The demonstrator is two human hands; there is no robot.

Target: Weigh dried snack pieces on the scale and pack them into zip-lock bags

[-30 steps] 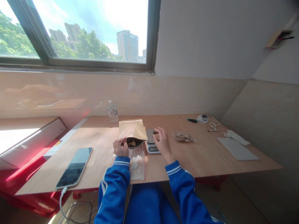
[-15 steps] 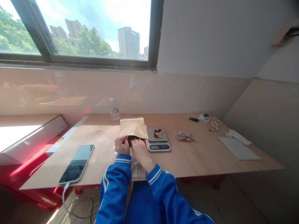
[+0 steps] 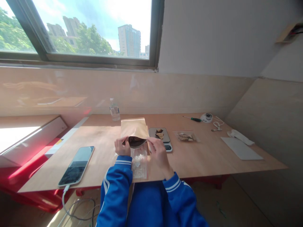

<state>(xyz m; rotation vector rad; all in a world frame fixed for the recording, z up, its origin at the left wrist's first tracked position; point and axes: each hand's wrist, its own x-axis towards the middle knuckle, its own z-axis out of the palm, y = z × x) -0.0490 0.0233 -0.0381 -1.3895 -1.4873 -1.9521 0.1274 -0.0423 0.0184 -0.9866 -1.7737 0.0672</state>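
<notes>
Left hand [image 3: 122, 146] first: that grip is closed on the left edge of a paper bag [image 3: 133, 126], thumb right by the opening. Right hand [image 3: 159, 151] has its fingertips at the opposite corner of the mouth; can't tell if that grip is really pinching or just touching.

So the bag sits between the hands, mouth gaping toward the person and running crosswise from one hand to the other, body stretching away over the worktop [image 3: 201, 157]. Inside is dark, brownish stuff, too murky to make out.

Just past the right hand, and much nearer to it than the left, there's a scale [image 3: 168, 134] with a few dried pieces [image 3: 159, 134] on its plate. The hand hides part of the scale's front. A clear plastic bag [image 3: 139, 170] lies on the near side of the paper one, and a filled pouch [image 3: 186, 136] sits right of the scale.
</notes>
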